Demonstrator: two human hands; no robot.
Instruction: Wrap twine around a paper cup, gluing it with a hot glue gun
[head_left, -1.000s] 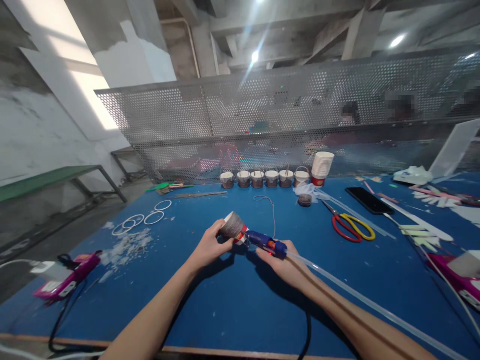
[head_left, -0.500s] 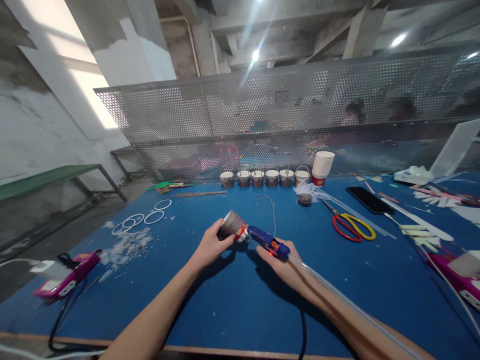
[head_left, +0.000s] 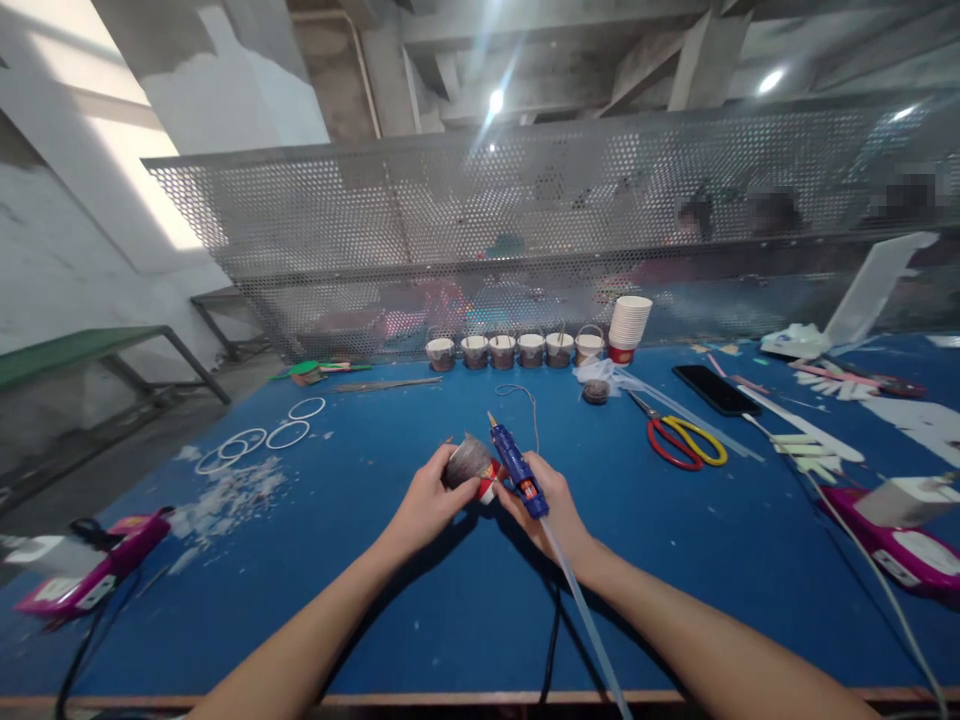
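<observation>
My left hand [head_left: 429, 500] is closed around a paper cup [head_left: 470, 461] that lies tilted, its side wrapped in grey twine with a red and white printed band left bare. In my right hand [head_left: 553, 505] is a blue hot glue gun [head_left: 516, 470], its nozzle pointing away from me, with a long clear glue stick [head_left: 581, 600] trailing from its back. The right fingertips touch the printed end of the cup. A strand of twine [head_left: 535, 415] runs over the table behind the gun, near a small ball of twine [head_left: 595, 391].
Several wrapped cups [head_left: 502, 350] line the back beside a stack of paper cups [head_left: 630, 328]. Scissors [head_left: 686, 442] and a phone [head_left: 716, 389] lie right. White rings [head_left: 288, 434] and scraps lie left. Power strips [head_left: 112, 565] sit at both sides. A perforated metal screen [head_left: 330, 240] stands behind.
The glue gun has swung from pointing left at the cup to pointing away from me. My right fingers have come to the cup, which has turned in my left hand. The view has shifted slightly.
</observation>
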